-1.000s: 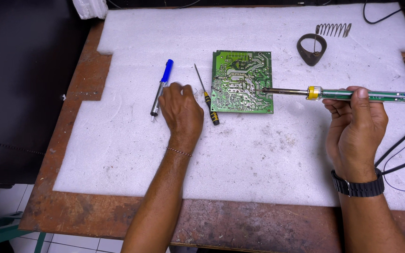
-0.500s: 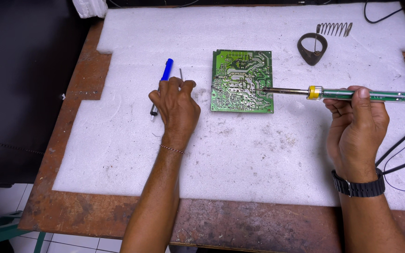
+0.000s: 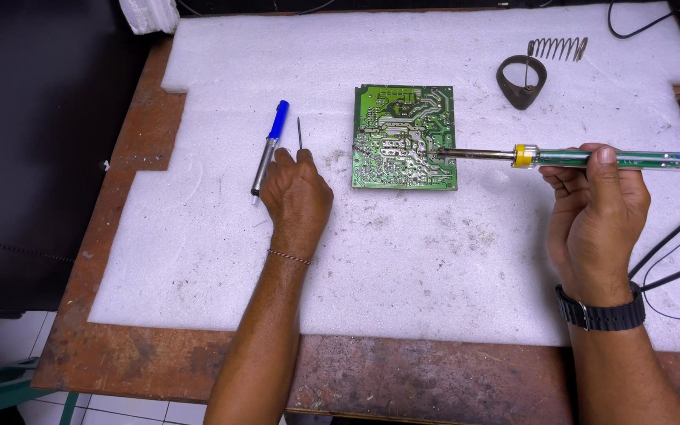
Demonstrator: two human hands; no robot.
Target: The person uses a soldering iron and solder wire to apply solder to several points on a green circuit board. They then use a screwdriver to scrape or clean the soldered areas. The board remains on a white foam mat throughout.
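The green circuit board (image 3: 404, 137) lies flat on the white foam sheet (image 3: 403, 267), solder side up, its square face covered with pale copper tracks and shiny silver joints. The soldering iron (image 3: 568, 157) reaches across it from the right: a thin metal shaft with its tip over the board's right part, a yellow collar, then a translucent green handle with a dark cable running off the edge of view. The right hand (image 3: 596, 220) is wrapped around that handle, thumb on top and fingers curled below, with a black watch at the wrist.

The left hand (image 3: 297, 193) is closed on a small screwdriver (image 3: 300, 134), of which only the thin metal shaft shows, pointing up and away above the knuckles; the handle is hidden in the fist. A second ago this screwdriver lay on the foam just left of the board with the hand reaching onto it; half a second ago the hand had picked it up, and it has now moved further left, well apart from the board and close beside the pen. The iron and the right hand have kept their place.

The blue-capped pen (image 3: 269, 149) with a grey barrel lies slanted just left of the left hand. Beyond the board sit a dark ring-shaped holder (image 3: 521, 79) and a coiled wire spring (image 3: 559, 49). The foam is dimpled and flecked with dirt, and rests on a worn, rust-brown wooden table (image 3: 403, 378).
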